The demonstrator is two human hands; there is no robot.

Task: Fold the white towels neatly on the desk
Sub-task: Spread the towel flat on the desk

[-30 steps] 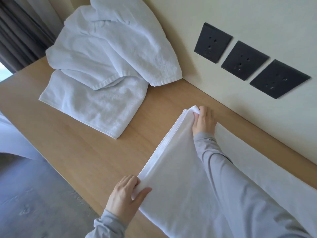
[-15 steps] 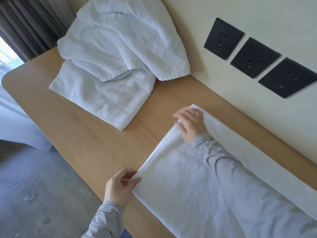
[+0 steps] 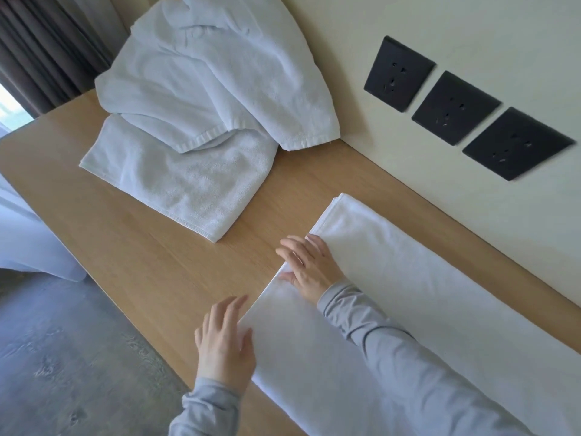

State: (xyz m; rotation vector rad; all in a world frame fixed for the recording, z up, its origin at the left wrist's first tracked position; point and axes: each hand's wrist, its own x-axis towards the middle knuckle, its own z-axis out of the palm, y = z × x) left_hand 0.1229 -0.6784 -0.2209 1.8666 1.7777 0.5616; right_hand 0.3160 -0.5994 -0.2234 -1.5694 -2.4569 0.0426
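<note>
A long white towel (image 3: 405, 297), folded lengthwise, lies flat on the wooden desk (image 3: 151, 247) and runs off to the lower right. My right hand (image 3: 309, 265) presses on its left end edge with spread, straight fingers. My left hand (image 3: 224, 341) lies flat at the near left corner of the same towel, its fingers straight and reaching onto the desk. Neither hand grips the cloth. A heap of rumpled white towels (image 3: 201, 99) sits at the far left of the desk, leaning against the wall.
Three black wall sockets (image 3: 456, 107) sit on the cream wall above the desk. Dark curtains (image 3: 41, 48) hang at the upper left. A white bed edge (image 3: 22, 237) and grey floor (image 3: 63, 357) lie left of the desk's front edge.
Both hands let go of the towel's end corners and now lie flat on it. My right hand slid along the end edge toward me.
</note>
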